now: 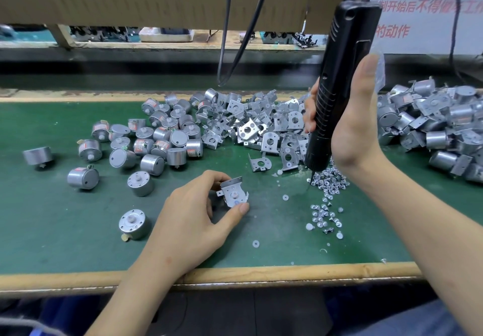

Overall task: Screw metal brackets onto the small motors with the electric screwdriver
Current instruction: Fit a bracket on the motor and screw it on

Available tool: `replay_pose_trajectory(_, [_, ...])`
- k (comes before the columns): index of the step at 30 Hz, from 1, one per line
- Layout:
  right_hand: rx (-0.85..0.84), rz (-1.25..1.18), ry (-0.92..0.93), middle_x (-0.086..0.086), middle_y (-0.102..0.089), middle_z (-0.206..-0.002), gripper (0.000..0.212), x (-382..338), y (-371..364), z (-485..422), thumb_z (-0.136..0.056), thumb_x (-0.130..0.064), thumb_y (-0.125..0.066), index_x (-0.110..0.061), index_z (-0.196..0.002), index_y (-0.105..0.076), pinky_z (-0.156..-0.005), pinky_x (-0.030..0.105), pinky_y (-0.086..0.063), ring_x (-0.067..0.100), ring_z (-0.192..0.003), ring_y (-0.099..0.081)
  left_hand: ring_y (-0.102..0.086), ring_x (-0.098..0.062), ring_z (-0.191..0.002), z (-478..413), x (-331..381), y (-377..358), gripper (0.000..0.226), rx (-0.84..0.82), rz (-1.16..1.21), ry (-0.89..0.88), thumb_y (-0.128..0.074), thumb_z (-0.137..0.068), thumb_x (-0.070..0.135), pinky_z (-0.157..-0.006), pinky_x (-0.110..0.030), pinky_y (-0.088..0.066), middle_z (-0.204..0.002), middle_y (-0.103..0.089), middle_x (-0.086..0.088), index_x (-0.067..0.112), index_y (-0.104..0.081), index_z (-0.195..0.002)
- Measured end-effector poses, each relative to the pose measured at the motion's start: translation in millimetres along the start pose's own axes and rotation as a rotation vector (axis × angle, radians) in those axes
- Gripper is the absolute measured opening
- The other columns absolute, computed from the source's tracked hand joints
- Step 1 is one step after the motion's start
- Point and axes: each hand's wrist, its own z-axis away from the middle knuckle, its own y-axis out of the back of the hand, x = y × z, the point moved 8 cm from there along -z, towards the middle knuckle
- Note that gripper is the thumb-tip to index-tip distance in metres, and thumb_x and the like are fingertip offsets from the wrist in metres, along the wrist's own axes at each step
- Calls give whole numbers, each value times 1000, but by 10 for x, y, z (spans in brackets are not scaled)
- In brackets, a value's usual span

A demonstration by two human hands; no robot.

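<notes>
Green tabletop (52, 244), both hands low over it. The left hand (193, 220) has its fingers (241, 209) pinched round a bracketed motor (233, 193). The right hand (358, 126) is wrapped round the upright screwdriver (337, 87), tip in the screws (330, 179). Behind lie loose brackets (251, 126), bare motors (156, 139) leftward and assembled motors (431, 121) far right.

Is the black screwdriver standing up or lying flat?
Standing up, slightly tilted: the right hand grips the electric screwdriver with its tip pointing down into the screws.
</notes>
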Motion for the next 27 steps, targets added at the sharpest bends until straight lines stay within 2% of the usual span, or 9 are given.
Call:
replay_pose_trajectory(8, [-19, -25, 18, -1, -54, -64, 61, -28, -75, 21, -72, -84, -39, -26, -68, -59, -53, 34, -41, 23, -55, -49, -54, -5, -67, 1, -12, -10, 34, -9, 1, -4, -74, -77, 50, -58, -11, -33, -86, -51, 45, 35, -57, -102])
replay_pose_trajectory(12, [-36, -32, 2, 4, -52, -62, 70, -24, -112, 40, -68, -88, -41, -20, -71, -57, -54, 34, -42, 23, -53, -47, -54, -5, -68, 0, -12, -11, 36, -14, -15, -8, -77, -76, 48, -58, -13, -32, -83, -49, 47, 35, -57, -103])
replay_pose_trajectory(15, [-54, -52, -4, 4, -52, -61, 70, -33, -150, 58, -64, -91, -44, -23, -70, -59, -53, 33, -41, 22, -53, -47, -56, -7, -70, -3, -8, -13, 37, -20, -23, -13, -78, -76, 47, -60, -17, -36, -82, -48, 48, 34, -57, -104])
replay_pose_trajectory(22, [-42, -57, -23, 6, -52, -61, 72, -31, -147, 62, -63, -90, -43, -21, -71, -58, -54, 32, -41, 23, -52, -47, -55, -5, -70, -5, -16, -16, 36, -17, -27, -10, -77, -76, 47, -59, -16, -33, -85, -48, 48, 35, -56, -104])
replay_pose_trajectory(25, [-27, -46, -20, 7, -51, -61, 72, -55, -129, 50, -67, -88, -40, -19, -72, -56, -54, 32, -42, 24, -52, -47, -54, -4, -70, -3, -19, -18, 36, -20, -27, -8, -77, -77, 46, -58, -13, -31, -85, -48, 48, 36, -56, -104])
replay_pose_trajectory(27, [-12, -46, -30, 6, -51, -60, 75, -54, -110, 42, -80, -90, -35, -19, -71, -56, -54, 32, -42, 24, -52, -47, -54, -5, -70, -2, -19, -19, 36, -22, -30, -7, -78, -77, 46, -58, -14, -31, -86, -49, 47, 36, -57, -104])
